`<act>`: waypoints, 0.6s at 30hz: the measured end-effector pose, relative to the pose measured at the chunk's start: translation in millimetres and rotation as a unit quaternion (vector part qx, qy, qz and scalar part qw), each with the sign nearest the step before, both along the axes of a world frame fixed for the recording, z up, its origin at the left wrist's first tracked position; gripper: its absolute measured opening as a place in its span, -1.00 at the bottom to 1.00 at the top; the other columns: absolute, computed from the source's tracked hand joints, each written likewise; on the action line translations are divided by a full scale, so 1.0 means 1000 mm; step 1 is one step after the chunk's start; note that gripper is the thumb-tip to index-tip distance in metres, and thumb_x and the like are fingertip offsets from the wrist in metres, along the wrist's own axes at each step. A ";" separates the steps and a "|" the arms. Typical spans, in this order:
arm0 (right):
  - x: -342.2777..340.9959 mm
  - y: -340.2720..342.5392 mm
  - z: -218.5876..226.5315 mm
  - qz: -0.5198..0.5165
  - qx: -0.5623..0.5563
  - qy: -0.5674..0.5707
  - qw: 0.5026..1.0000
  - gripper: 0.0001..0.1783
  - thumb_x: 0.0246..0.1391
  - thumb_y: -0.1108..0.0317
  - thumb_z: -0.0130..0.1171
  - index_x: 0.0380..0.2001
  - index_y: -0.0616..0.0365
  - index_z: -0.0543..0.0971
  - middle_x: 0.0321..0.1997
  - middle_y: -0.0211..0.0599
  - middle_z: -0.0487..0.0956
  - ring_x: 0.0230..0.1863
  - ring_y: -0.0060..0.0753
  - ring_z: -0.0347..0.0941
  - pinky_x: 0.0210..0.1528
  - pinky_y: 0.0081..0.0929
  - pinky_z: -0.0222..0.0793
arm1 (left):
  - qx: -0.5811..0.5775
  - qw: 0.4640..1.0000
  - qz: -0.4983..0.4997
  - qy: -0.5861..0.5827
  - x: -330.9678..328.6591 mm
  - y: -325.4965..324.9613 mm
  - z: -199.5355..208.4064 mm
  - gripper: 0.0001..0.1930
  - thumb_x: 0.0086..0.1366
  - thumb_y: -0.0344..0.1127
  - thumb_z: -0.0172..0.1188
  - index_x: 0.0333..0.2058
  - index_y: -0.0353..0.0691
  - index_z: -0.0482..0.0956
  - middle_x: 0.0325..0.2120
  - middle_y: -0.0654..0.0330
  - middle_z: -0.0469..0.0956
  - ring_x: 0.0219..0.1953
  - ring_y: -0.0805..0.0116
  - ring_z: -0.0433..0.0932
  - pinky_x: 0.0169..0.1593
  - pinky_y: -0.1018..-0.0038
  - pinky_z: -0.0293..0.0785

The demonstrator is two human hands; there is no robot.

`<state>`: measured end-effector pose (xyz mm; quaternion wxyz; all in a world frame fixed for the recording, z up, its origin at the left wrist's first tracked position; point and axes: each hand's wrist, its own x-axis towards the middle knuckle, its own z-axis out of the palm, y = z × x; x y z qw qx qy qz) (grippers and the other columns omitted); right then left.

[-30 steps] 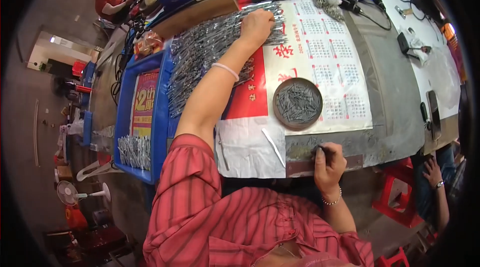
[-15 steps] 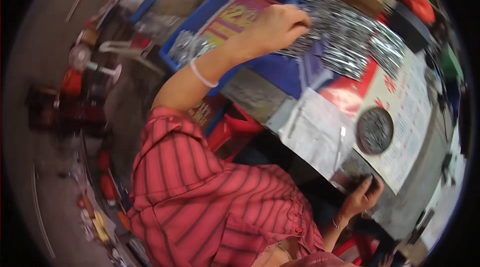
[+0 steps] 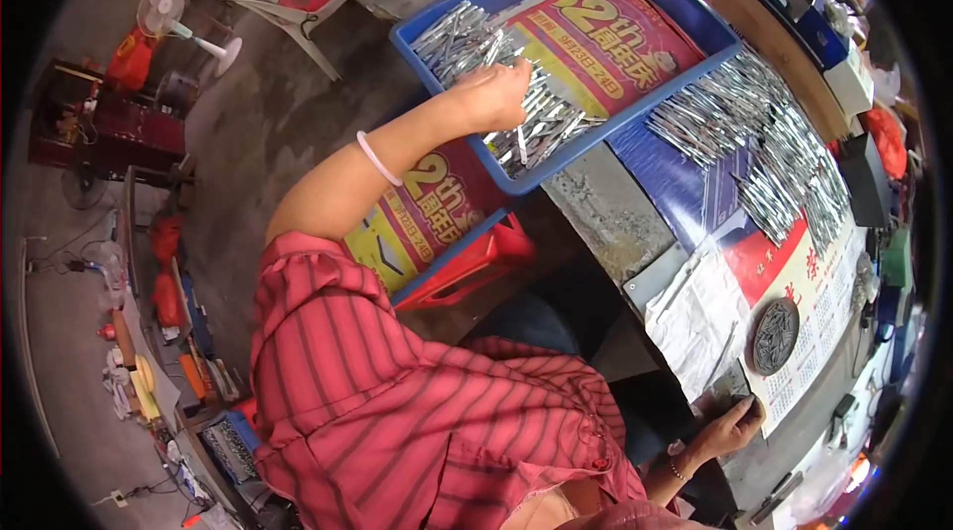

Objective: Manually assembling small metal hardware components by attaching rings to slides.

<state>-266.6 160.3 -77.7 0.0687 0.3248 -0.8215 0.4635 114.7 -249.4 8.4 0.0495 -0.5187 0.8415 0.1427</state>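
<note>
My left hand (image 3: 493,96), a pink band on its wrist, is over a blue plastic tray (image 3: 566,165) at the table's far left. Its fingers are closed, and a slim silver metal piece (image 3: 521,145) sticks out beneath them. Many similar metal pieces (image 3: 462,32) lie along the tray's left and near side, on a red and yellow printed liner. My right hand (image 3: 730,428), wearing a beaded bracelet, is at the table's near right edge. Its thumb and fingers are pinched together; what they hold is hidden. A round dark dish (image 3: 756,339) of small dark pieces stands just beyond.
A large spread of silver metal pieces (image 3: 794,178) covers printed sheets right of the tray. White crumpled paper (image 3: 683,322) lies near the table edge. Below the tray are another lined blue tray (image 3: 452,260) and a red stool (image 3: 476,277). A white fan (image 3: 161,9) stands far left.
My left hand has gone from the metal pieces on the table to those in the blue tray. The view has turned left. My right hand stays at the table edge.
</note>
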 end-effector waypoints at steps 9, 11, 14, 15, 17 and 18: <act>0.009 -0.004 0.003 0.021 -0.020 0.010 1.000 -0.82 0.20 0.43 0.03 -0.24 0.39 0.43 -0.34 -0.28 0.48 -0.32 -0.49 0.37 -0.22 -0.59 0.34 | 0.010 0.997 0.055 -0.049 -0.008 0.004 -0.005 -0.45 0.02 -0.44 0.01 0.01 -0.56 0.13 -0.24 -0.32 0.51 -0.12 -0.14 0.52 -0.03 0.04 0.40; 0.013 -0.005 0.004 0.026 -0.028 0.010 0.999 -0.82 0.19 0.44 0.03 -0.24 0.39 0.43 -0.33 -0.28 0.48 -0.31 -0.49 0.37 -0.22 -0.59 0.33 | -0.002 0.997 0.066 -0.049 -0.006 0.004 -0.008 -0.44 0.01 -0.43 0.01 0.00 -0.57 0.12 -0.26 -0.34 0.51 -0.14 -0.18 0.52 -0.03 0.06 0.40; 0.010 0.001 0.003 0.030 -0.037 0.001 0.999 -0.80 0.19 0.42 0.04 -0.21 0.38 0.44 -0.28 -0.26 0.49 -0.28 -0.45 0.38 -0.16 -0.56 0.33 | -0.080 0.991 0.094 0.044 -0.003 0.000 -0.012 -0.53 -0.04 -0.38 0.07 -0.12 -0.40 0.22 -0.38 -0.26 0.52 -0.21 -0.18 0.51 -0.11 0.10 0.39; 0.009 0.004 0.002 0.032 -0.036 -0.007 0.999 -0.77 0.19 0.39 0.05 -0.18 0.37 0.45 -0.25 -0.23 0.50 -0.25 -0.40 0.39 -0.11 -0.52 0.33 | -0.100 0.987 0.090 0.086 -0.005 0.001 -0.007 -0.51 -0.04 -0.37 0.09 -0.08 -0.38 0.23 -0.40 -0.17 0.53 -0.25 -0.11 0.53 -0.15 0.15 0.41; 0.007 0.008 0.003 0.026 -0.051 -0.052 0.997 -0.80 0.18 0.41 0.04 -0.19 0.33 0.45 -0.29 -0.30 0.50 -0.27 -0.49 0.38 -0.15 -0.55 0.33 | -0.135 0.973 0.068 0.177 -0.008 0.007 0.006 -0.47 -0.01 -0.39 0.10 0.00 -0.33 0.26 -0.48 0.03 0.52 -0.40 0.10 0.54 -0.27 0.30 0.43; 0.005 0.010 0.003 0.017 -0.054 -0.081 0.995 -0.82 0.18 0.42 0.04 -0.20 0.32 0.45 -0.30 -0.34 0.49 -0.29 -0.53 0.37 -0.17 -0.57 0.33 | -0.118 0.961 0.045 0.244 -0.008 0.018 0.025 -0.47 -0.05 -0.39 0.11 -0.01 -0.30 0.30 -0.49 -0.03 0.53 -0.40 0.06 0.55 -0.31 0.27 0.43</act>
